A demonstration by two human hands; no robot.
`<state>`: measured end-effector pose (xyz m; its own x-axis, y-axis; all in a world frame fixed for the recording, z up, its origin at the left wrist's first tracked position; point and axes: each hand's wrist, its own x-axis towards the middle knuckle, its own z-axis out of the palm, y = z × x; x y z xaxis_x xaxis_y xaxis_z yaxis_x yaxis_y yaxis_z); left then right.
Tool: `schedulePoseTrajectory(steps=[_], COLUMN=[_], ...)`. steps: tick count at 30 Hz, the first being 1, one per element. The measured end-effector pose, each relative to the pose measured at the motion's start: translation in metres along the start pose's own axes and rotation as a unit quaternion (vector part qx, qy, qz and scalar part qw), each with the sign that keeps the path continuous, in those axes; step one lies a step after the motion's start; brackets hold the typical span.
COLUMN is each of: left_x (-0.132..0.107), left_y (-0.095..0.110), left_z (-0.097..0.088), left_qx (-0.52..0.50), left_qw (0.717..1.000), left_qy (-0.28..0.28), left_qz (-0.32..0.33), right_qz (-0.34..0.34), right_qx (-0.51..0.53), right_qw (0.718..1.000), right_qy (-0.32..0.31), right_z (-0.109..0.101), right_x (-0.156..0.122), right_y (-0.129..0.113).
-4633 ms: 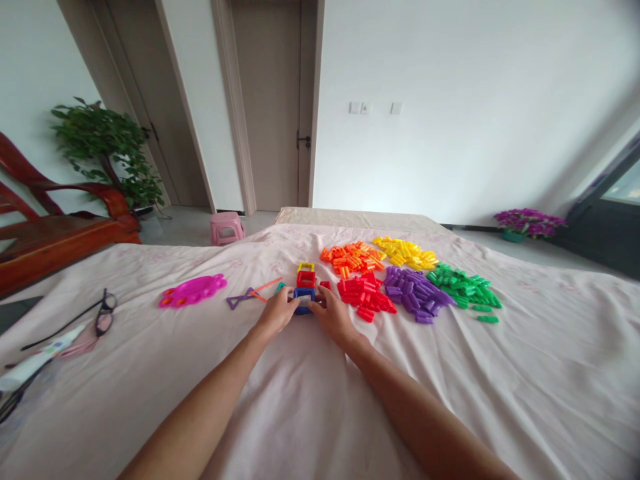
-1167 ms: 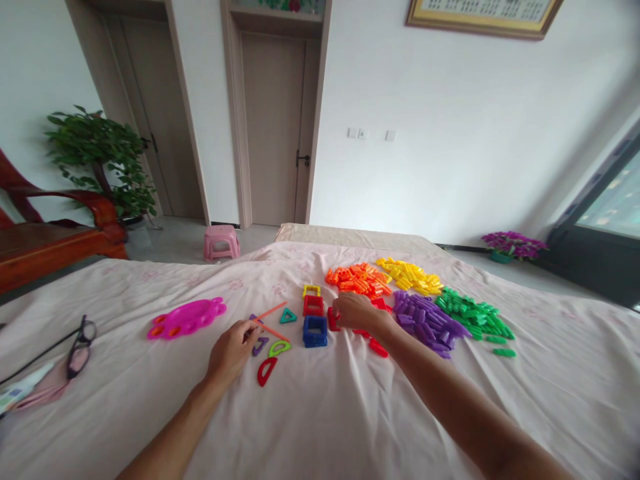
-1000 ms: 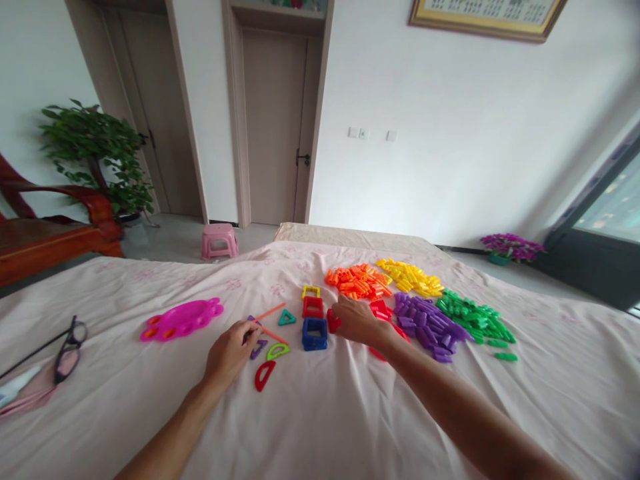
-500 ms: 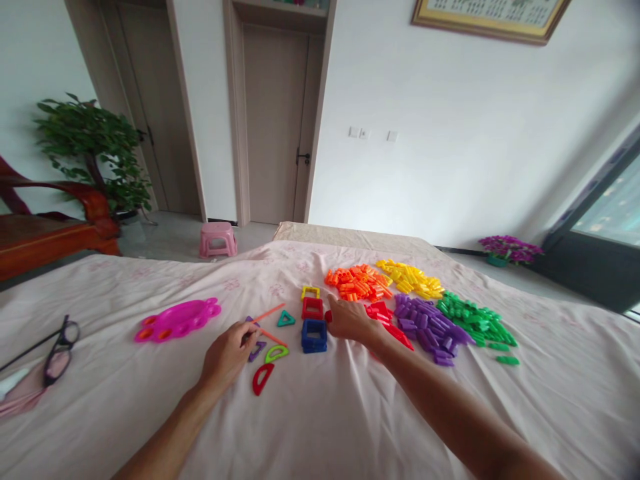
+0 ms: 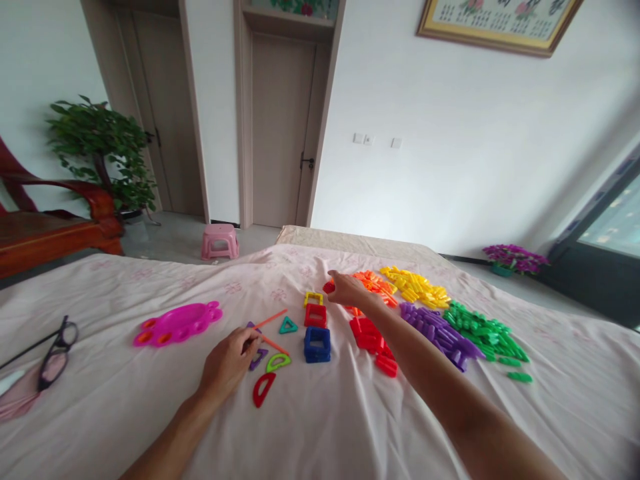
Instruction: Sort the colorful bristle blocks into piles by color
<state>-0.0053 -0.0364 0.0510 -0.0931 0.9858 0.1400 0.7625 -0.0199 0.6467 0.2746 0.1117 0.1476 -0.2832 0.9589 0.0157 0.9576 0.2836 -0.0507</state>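
Note:
My right hand [image 5: 346,288] is closed on a small red building block [image 5: 329,287], at the left edge of the orange block pile [image 5: 375,283]. My left hand [image 5: 233,357] grips a pair of thin orange tweezers [image 5: 273,320], their two arms spread in a V to the right. Around the tweezers lie a teal triangle frame [image 5: 288,325], purple frames [image 5: 258,360], a lime half-round frame [image 5: 278,363] and a red half-round frame [image 5: 263,389]. Between the hands, a yellow square frame [image 5: 313,299], a red square frame [image 5: 315,315] and stacked blue square frames [image 5: 317,345] form a column.
Red blocks [image 5: 370,337] lie below my right forearm. Yellow [image 5: 417,287], purple [image 5: 440,333] and green block piles [image 5: 485,330] are farther right. A magenta tray [image 5: 177,323] and black glasses [image 5: 60,350] rest on the left of the cloth [image 5: 210,433].
My right hand has moved away from me, from beside the red square frame to the orange pile, carrying the red block. My left hand stays put with the tweezers; the view tilts slightly up.

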Motion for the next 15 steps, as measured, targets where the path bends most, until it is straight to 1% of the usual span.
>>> schedulePoseTrajectory(steps=[2,4,7,11,15], left_x=[0.0,-0.001,-0.002,-0.001,0.0], left_y=[0.0,0.0,0.0,0.001,0.001], left_z=[0.0,-0.001,-0.001,-0.001,-0.001], left_qx=[-0.005,-0.011,-0.02,-0.022,-0.023], left_qw=[1.0,1.0,1.0,1.0,1.0], left_qy=[-0.001,-0.001,0.001,0.003,0.005], left_qz=[-0.001,0.0,0.005,0.009,0.012], right_qz=[-0.034,-0.053,-0.077,-0.113,-0.134], right_qx=[-0.015,-0.021,-0.022,-0.021,-0.014], right_qw=[0.999,0.998,0.997,0.993,0.99], right_qy=[0.005,0.001,-0.012,-0.029,-0.04], right_z=[0.0,0.005,0.016,0.031,0.038], right_x=[0.025,0.047,0.07,0.087,0.093], right_y=[-0.002,-0.005,-0.009,-0.01,-0.008])
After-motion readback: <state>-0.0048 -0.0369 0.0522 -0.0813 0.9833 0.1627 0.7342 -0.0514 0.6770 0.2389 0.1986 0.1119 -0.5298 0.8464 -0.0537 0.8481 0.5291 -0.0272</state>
